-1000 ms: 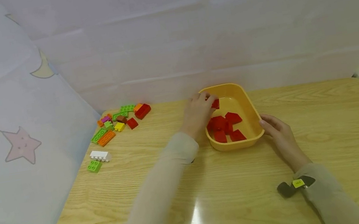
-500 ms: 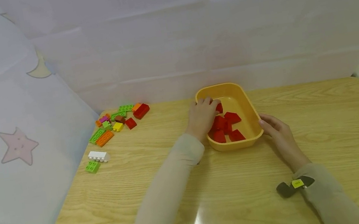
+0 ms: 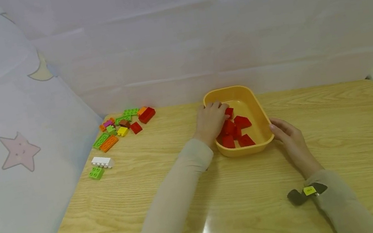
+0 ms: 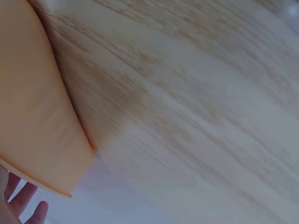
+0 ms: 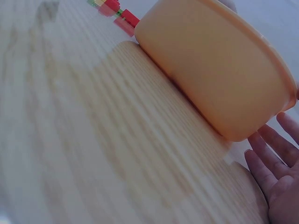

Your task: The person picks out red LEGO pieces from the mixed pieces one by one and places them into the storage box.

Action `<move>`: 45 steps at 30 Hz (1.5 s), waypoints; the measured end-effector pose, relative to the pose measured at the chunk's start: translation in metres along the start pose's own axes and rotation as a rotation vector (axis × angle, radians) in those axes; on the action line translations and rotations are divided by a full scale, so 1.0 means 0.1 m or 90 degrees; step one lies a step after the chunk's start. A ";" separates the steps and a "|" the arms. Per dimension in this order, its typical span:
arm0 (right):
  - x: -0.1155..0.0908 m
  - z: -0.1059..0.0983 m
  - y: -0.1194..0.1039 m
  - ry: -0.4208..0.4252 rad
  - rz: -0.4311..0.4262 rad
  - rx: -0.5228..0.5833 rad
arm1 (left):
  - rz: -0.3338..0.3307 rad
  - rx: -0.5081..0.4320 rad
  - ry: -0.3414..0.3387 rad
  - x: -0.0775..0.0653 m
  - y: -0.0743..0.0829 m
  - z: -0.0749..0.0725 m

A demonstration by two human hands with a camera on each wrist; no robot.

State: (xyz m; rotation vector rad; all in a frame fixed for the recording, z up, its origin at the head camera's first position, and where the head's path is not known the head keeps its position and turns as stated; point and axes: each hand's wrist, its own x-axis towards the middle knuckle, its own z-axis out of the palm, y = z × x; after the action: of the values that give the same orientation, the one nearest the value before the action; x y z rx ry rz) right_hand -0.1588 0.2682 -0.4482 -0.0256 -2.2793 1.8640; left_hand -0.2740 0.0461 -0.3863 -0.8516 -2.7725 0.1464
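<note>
A yellow plastic basket [image 3: 259, 111] stands on the table against the back wall, with several red toy bricks [image 3: 242, 122] lying in it. My left hand [image 3: 209, 121] reaches over the basket's left rim. Its fingertips are beside a red brick [image 3: 229, 113] inside, and the left wrist view shows its fingers [image 4: 23, 200] slightly spread past the rim. The palm side is hidden. On the basket's right side, my right hand [image 3: 293, 144] holds the rim near the front corner, its thumb at the edge. Fingers [image 5: 271, 154] lie along the outer wall in the right wrist view.
At the table's back left lies a loose group of toy bricks, among them an orange brick [image 3: 108, 143], a dark red brick [image 3: 147, 115] and a yellow brick [image 3: 123, 131]. Nearer are a white brick [image 3: 102, 162] and a green brick [image 3: 96, 173].
My left hand has lowered slightly into the basket with a red brick, which now shows more beside the fingertips. The basket's back left part shows more. My right hand stays in place.
</note>
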 end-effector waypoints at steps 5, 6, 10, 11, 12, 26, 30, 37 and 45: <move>0.01 0.00 0.00 0.001 -0.006 0.002 | 0.008 -0.002 0.020 0.01 -0.11 0.00; 0.01 0.00 0.00 0.002 -0.009 0.004 | 0.012 0.000 0.024 0.00 -0.15 -0.02; 0.01 0.01 0.00 0.001 -0.007 0.027 | 0.025 -0.002 0.052 -0.03 -0.34 0.01; 0.00 0.01 0.00 0.001 -0.006 0.029 | 0.027 -0.005 0.059 -0.04 -0.39 0.01; 0.00 0.01 0.00 0.001 -0.004 0.033 | 0.027 -0.004 0.065 -0.05 -0.45 0.02; 0.01 0.03 -0.01 0.007 0.000 0.077 | -0.053 -0.033 0.080 -0.39 -1.27 0.14; 0.00 0.02 0.00 0.009 0.003 0.066 | -0.099 -0.024 0.052 -0.55 -1.44 0.18; 0.00 0.02 0.00 0.010 0.007 0.019 | -0.135 -0.008 0.078 -0.76 -1.73 0.26; -0.01 0.03 -0.01 0.011 0.013 0.033 | -0.232 -0.074 0.015 -0.91 -1.96 0.23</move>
State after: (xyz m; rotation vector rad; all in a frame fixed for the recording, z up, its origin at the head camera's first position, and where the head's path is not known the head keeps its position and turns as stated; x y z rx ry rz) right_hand -0.1582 0.2653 -0.4478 -0.0576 -2.2263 1.9247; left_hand -0.3125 -0.1678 -0.3942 -0.3552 -2.8783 -0.0901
